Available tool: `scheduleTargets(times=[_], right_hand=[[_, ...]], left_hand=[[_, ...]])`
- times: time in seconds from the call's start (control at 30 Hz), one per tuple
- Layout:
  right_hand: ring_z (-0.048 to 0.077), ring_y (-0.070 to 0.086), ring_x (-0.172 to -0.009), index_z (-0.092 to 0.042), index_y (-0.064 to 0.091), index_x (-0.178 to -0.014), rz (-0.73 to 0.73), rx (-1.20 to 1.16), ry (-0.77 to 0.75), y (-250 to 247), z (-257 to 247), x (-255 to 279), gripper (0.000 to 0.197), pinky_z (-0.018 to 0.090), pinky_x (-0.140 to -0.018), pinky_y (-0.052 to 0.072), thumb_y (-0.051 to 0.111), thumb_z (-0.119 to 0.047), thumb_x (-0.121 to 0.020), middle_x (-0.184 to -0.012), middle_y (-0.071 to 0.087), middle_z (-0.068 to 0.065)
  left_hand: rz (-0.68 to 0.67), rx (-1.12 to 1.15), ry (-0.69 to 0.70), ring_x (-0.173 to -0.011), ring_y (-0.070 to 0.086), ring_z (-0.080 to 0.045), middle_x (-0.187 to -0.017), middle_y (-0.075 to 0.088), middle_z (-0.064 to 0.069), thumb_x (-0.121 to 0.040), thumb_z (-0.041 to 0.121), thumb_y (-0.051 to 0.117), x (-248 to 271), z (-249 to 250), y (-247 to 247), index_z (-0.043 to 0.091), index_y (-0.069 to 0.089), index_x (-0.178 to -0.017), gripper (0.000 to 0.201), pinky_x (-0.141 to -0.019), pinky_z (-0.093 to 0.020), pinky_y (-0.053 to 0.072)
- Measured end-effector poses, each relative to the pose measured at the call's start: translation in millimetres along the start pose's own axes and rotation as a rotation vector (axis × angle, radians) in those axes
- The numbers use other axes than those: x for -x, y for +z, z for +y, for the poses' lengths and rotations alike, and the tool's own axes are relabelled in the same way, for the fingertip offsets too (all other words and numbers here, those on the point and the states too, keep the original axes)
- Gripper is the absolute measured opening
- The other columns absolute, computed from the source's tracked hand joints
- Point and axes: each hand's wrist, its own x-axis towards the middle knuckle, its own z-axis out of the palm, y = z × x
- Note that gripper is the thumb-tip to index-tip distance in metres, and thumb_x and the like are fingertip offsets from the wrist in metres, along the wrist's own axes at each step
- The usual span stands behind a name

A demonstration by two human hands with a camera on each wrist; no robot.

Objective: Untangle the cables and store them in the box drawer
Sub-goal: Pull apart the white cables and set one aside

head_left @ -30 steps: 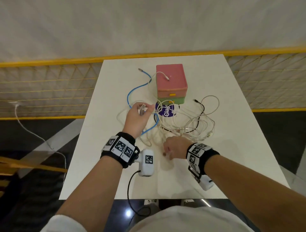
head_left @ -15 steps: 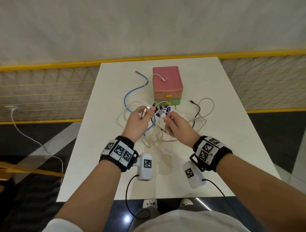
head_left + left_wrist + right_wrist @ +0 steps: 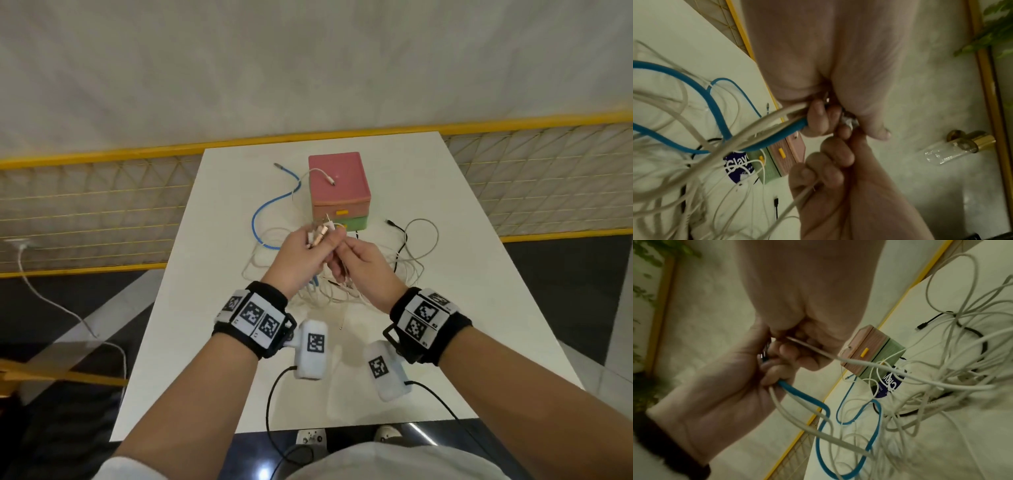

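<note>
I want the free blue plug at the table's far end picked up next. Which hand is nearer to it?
Left. The left hand is below and slightly right of the blue plug in the head view; the right hand lies farther right.

White table (image 3: 445, 274), yellow-railed mesh fence (image 3: 85, 212), pale wall (image 3: 308, 68)

Both hands (image 3: 789, 353) grip cable ends — blue cable (image 3: 822, 405) in the left.

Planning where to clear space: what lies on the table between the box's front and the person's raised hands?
In the right wrist view, a blue round sticker under looping white cables, just before the box.
</note>
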Motion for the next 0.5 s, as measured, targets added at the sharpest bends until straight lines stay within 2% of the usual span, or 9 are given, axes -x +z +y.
scheduleTargets(times=[0.1, 0.17, 0.2, 0.23, 0.3, 0.4, 0.43, 0.47, 0.5], right_hand=[[0.011, 0.041, -0.048, -0.002, 0.056, -0.085, -0.066, 0.029, 0.018, -3, -1, -2, 0.031, 0.017, -0.050, 0.041, 0.034, -0.018, -0.102, -0.058, 0.043, 0.006], [0.011, 0.037, -0.051, -0.005, 0.055, -0.087, -0.143, 0.090, 0.022, -6, 4, -1, 0.030, 0.018, -0.053, 0.039, 0.032, -0.016, -0.103, -0.059, 0.039, 0.003], [0.010, 0.034, -0.052, -0.008, 0.055, -0.085, -0.161, 0.112, 0.014, -8, 5, -1, 0.030, 0.019, -0.053, 0.037, 0.031, -0.015, -0.103, -0.059, 0.036, 0.001], [0.009, 0.032, -0.052, -0.010, 0.053, -0.083, -0.167, 0.123, 0.007, -8, 6, -1, 0.030, 0.018, -0.053, 0.036, 0.031, -0.015, -0.103, -0.059, 0.034, -0.001], [0.007, 0.031, -0.052, -0.013, 0.051, -0.081, -0.171, 0.153, -0.014, -7, 4, -2, 0.030, 0.019, -0.053, 0.036, 0.030, -0.014, -0.103, -0.060, 0.033, -0.003], [0.009, 0.033, -0.054, -0.017, 0.049, -0.079, -0.185, 0.258, -0.045, -8, 1, -4, 0.030, 0.030, -0.056, 0.036, 0.032, -0.018, -0.103, -0.063, 0.035, -0.002], [0.011, 0.034, -0.056, -0.018, 0.049, -0.078, -0.183, 0.312, -0.048, -11, 2, -5, 0.029, 0.034, -0.058, 0.037, 0.033, -0.019, -0.102, -0.064, 0.037, -0.001], [0.013, 0.036, -0.058, -0.019, 0.049, -0.078, -0.180, 0.376, -0.046, -16, 3, -5, 0.028, 0.034, -0.060, 0.037, 0.034, -0.020, -0.102, -0.066, 0.039, -0.001], [0.013, 0.038, -0.061, -0.020, 0.049, -0.078, -0.182, 0.440, -0.040, -23, 6, -5, 0.027, 0.034, -0.062, 0.039, 0.035, -0.021, -0.102, -0.069, 0.042, 0.000]], left_hand=[[0.052, 0.055, 0.016, -0.042, 0.039, -0.007, -0.048, 0.048, 0.006, -0.095, 0.035, 0.058, -1, 5, -1, 0.018, 0.052, -0.081, 0.023, -0.044, -0.020, 0.033], [0.127, 0.140, 0.004, -0.045, 0.035, -0.009, -0.060, 0.051, -0.005, -0.097, 0.039, 0.053, -6, 8, -6, 0.009, 0.055, -0.085, 0.032, -0.043, -0.020, 0.030], [0.134, 0.141, 0.009, -0.047, 0.036, -0.009, -0.063, 0.051, -0.006, -0.098, 0.040, 0.050, -7, 10, -7, 0.004, 0.057, -0.086, 0.038, -0.044, -0.020, 0.030], [0.121, 0.127, 0.021, -0.049, 0.038, -0.010, -0.060, 0.050, -0.003, -0.099, 0.040, 0.048, -7, 12, -5, 0.002, 0.057, -0.082, 0.043, -0.046, -0.020, 0.032], [0.092, 0.132, 0.055, -0.050, 0.040, -0.010, -0.054, 0.044, 0.006, -0.100, 0.039, 0.045, -5, 17, 0, 0.010, 0.048, -0.067, 0.044, -0.054, -0.023, 0.037], [0.167, 0.169, 0.096, -0.057, 0.046, -0.013, -0.048, 0.043, 0.012, -0.101, 0.039, 0.044, -4, 33, -1, 0.017, 0.038, -0.060, 0.047, -0.071, -0.032, 0.047], [0.191, 0.232, 0.110, -0.053, 0.046, -0.012, -0.045, 0.041, 0.012, -0.101, 0.036, 0.044, -4, 39, -5, 0.016, 0.037, -0.060, 0.047, -0.070, -0.033, 0.050], [0.208, 0.305, 0.125, -0.046, 0.040, -0.010, -0.044, 0.037, 0.012, -0.101, 0.033, 0.045, -5, 44, -10, 0.016, 0.037, -0.060, 0.045, -0.060, -0.031, 0.050], [0.227, 0.363, 0.134, -0.040, 0.032, -0.008, -0.044, 0.031, 0.012, -0.100, 0.031, 0.048, -6, 48, -18, 0.019, 0.037, -0.061, 0.043, -0.046, -0.027, 0.041]])
